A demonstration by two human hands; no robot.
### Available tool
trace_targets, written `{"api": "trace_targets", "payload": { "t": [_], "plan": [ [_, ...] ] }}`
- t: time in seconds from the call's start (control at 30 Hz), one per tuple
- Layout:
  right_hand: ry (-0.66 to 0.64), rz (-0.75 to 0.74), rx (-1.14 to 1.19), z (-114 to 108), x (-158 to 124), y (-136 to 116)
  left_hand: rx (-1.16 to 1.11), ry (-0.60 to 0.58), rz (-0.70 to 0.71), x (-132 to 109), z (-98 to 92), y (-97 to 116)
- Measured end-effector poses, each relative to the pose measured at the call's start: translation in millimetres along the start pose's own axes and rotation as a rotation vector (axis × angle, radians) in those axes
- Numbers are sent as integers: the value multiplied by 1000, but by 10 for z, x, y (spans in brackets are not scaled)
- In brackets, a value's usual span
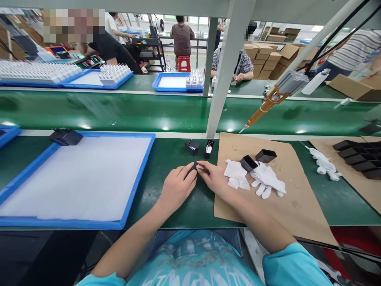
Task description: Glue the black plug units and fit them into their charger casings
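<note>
My left hand (178,183) is closed round a small black block-shaped part (195,165), mostly hidden by the fingers. My right hand (214,176) pinches a thin dark tool (203,169) that looks like tweezers, its tip touching or very near that part. Just beyond the hands, on the green bench, stand a black plug-like housing (192,147) and an open black case (209,149) with something white inside. To the right, two hollow black sleeves (266,155) lie beside a white cloth (237,174) and a white glove (268,179).
A blue-rimmed tray (138,174) lies left, with black housings (67,137) at its far corner. Brown cardboard (285,216) covers the bench at right. An orange dispenser (262,111) hangs above it, near a white post (222,71). Several people work beyond the green conveyor (133,111).
</note>
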State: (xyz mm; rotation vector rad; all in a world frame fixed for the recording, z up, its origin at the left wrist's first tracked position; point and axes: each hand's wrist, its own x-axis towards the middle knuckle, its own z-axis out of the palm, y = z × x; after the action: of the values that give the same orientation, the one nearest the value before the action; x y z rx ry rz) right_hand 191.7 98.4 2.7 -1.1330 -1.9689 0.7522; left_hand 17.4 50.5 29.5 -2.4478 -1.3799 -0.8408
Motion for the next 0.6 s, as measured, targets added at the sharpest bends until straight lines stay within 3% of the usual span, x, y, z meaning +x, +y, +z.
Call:
{"api": "trace_targets", "payload": {
  "t": [0.23, 0.37, 0.6],
  "plan": [
    [-77, 7, 0, 3, 0, -28, -203, -25, -274, -544, -68, -380],
    [-102, 12, -19, -7, 16, 22, -206, -25, -243, -735, -50, -499],
    [-140, 10, -100, -1, 19, 24, -202, -15, -241, -757, -15, -549]
  ]
}}
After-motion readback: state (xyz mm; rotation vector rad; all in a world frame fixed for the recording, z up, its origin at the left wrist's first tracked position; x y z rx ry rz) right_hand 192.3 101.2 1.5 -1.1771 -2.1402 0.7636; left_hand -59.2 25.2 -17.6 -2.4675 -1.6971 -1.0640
